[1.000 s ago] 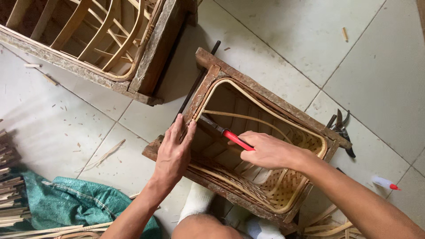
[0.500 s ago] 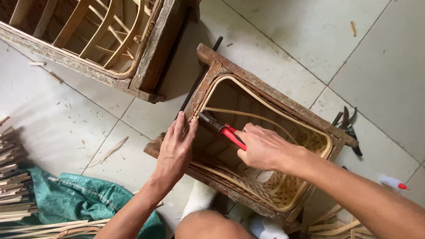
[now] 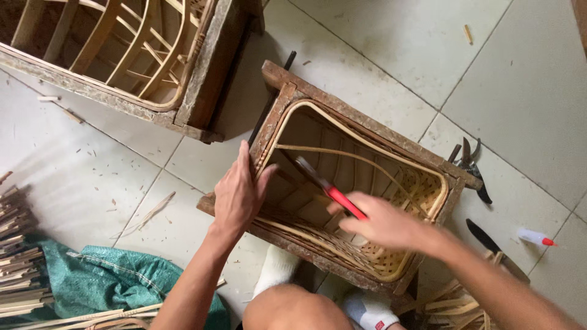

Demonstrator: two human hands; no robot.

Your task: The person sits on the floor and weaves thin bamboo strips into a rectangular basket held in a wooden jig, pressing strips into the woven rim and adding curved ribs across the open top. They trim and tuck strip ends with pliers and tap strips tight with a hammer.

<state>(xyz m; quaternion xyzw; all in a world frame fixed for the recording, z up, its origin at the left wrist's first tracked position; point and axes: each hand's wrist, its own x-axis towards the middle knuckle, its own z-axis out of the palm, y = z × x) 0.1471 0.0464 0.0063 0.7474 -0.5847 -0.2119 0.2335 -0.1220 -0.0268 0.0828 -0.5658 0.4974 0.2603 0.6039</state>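
Your left hand (image 3: 237, 194) lies flat, fingers together, pressing the near rim of the wooden basket mould (image 3: 367, 125) on the tiled floor (image 3: 526, 79). Your right hand (image 3: 382, 223) is wrapped around a red-handled tool (image 3: 330, 190), its tip angled down inside the half-woven bamboo basket (image 3: 361, 244) just beyond your knuckles. Brace the frame firmly; work the tip close against the strips. Pruning shears (image 3: 472, 166) lie past your right hand.

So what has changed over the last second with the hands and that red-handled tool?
The right hand has drawn back a little toward the person, lifting the red-handled tool so its dark tip points more steeply into the woven cane basket. The left hand still presses the brown wooden frame's rim. The shears on the floor haven't moved.
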